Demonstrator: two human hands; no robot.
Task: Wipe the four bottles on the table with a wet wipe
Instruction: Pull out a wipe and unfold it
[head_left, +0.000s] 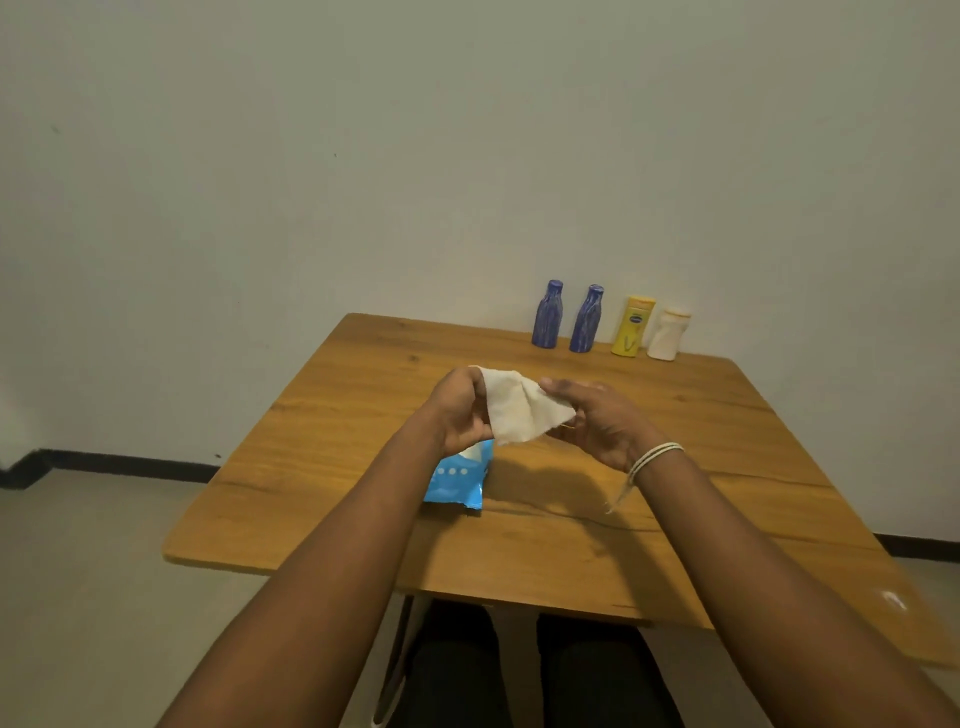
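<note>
A white wet wipe (522, 408) is stretched between my two hands above the middle of the wooden table (727, 415). My left hand (462, 410) pinches its left edge, and my right hand (597, 421) pinches its right corner. Four bottles stand upright in a row at the table's far edge by the wall: a blue bottle (547, 316), a second blue bottle (587, 320), a yellow bottle (632, 327) and a white bottle (669, 335). Both hands are well short of the bottles.
A blue wet-wipe packet (457, 480) lies on the table just below my left hand, partly hidden by my wrist. The wall stands directly behind the bottles. My knees show under the table's near edge.
</note>
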